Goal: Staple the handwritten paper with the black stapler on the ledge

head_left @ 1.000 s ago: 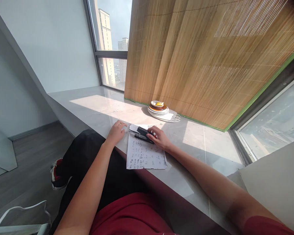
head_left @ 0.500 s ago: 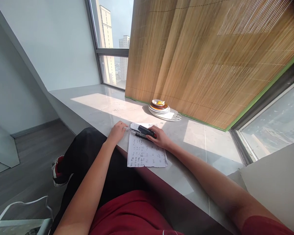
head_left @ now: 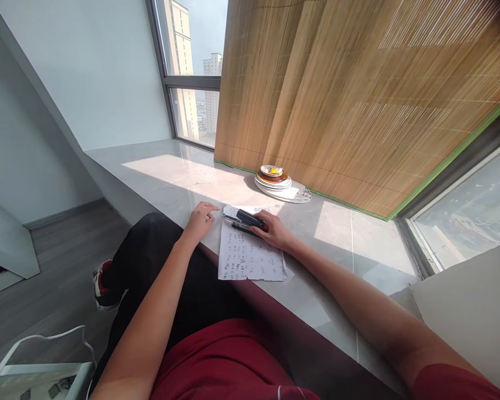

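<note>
A black stapler lies over the upper part of a sheet of paper with handwriting on it; its top arm is raised from the base. My right hand is wrapped round the stapler's right end. Just left of the paper, my left hand rests near the sill's front edge, fingers apart and pointing toward the stapler's metal tip, nothing seen in them. The paper's lower edge reaches the edge of the sill.
Behind the paper on the tiled sill stands a stack of plates with a small yellow item on top. A bamboo blind hangs behind. A white cable is at the lower left.
The fingers of my left hand have opened and moved slightly off the stapler's metal tip. My right hand stays on the stapler. The view has shifted slightly.
</note>
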Demonstrator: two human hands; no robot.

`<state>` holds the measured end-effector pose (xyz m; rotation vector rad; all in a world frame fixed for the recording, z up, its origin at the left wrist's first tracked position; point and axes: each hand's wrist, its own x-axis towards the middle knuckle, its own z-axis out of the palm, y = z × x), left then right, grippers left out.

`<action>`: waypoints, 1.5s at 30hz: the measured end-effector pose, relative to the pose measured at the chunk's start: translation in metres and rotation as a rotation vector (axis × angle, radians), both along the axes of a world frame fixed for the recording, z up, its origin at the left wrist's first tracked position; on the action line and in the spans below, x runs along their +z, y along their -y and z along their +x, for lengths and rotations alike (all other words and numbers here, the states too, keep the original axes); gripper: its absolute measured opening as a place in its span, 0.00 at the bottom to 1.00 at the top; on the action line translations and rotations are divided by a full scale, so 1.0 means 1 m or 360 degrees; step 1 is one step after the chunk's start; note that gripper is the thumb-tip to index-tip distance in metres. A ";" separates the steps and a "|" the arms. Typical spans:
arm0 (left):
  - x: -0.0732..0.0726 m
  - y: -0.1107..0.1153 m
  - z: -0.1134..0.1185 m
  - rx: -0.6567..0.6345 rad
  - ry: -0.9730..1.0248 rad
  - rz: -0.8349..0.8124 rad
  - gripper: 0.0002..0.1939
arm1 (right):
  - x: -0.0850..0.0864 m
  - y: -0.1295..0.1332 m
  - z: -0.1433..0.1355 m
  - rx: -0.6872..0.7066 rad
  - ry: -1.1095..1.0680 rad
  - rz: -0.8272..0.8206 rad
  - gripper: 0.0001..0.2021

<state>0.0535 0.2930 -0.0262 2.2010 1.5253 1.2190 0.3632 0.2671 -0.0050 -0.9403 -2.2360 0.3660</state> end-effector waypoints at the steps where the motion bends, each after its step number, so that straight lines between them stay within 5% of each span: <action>1: 0.000 0.001 0.000 0.0063 -0.0018 0.0035 0.22 | 0.000 0.000 0.000 -0.0002 0.0003 -0.0003 0.12; 7: -0.004 0.005 -0.002 0.0522 -0.0175 -0.0055 0.10 | 0.000 -0.001 0.000 0.0006 -0.0008 -0.0016 0.12; 11: -0.001 0.008 -0.001 0.0443 -0.0153 -0.0118 0.10 | 0.000 0.000 0.000 0.0008 -0.0009 -0.0037 0.12; 23: 0.005 0.013 0.006 0.0075 0.0712 -0.0119 0.14 | -0.007 0.001 0.006 -0.0008 0.0068 -0.0012 0.16; 30: 0.007 0.016 0.011 -0.0194 0.0763 -0.0103 0.18 | -0.005 0.003 0.005 0.0049 0.0112 -0.0009 0.17; 45: 0.011 0.022 0.013 -0.0199 0.0177 -0.0085 0.11 | -0.003 0.005 0.005 0.0055 0.0113 0.0012 0.16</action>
